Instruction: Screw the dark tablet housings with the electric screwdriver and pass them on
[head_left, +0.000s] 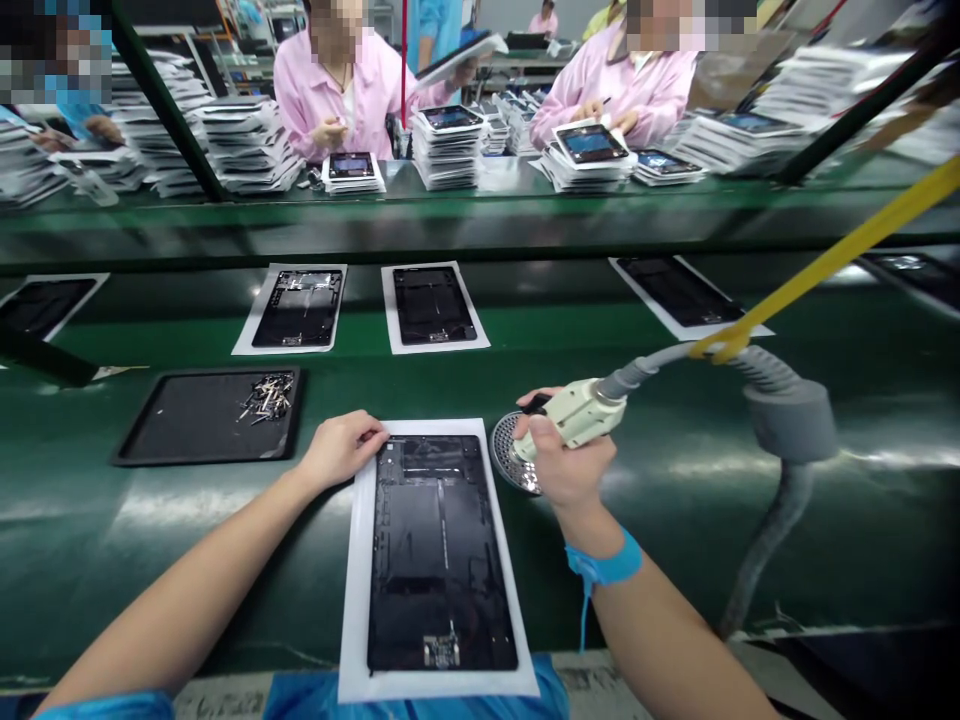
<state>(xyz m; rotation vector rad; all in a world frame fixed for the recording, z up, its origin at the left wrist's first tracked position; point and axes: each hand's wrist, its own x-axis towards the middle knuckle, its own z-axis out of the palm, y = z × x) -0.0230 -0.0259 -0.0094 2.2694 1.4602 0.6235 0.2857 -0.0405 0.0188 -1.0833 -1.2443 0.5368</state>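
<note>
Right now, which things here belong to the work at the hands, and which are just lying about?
Part of the work:
left hand on the white sheet under the black tablet back
right hand gripping the hose-fed hand tool
round perforated metal dish beside it

Just lying about:
black tray of small parts
other tablet backs farther up the bench
tablet stacks beyond the rail

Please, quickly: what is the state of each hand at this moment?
Left hand: open, resting on the white sheet.
Right hand: closed, holding a power screwdriver.
</note>
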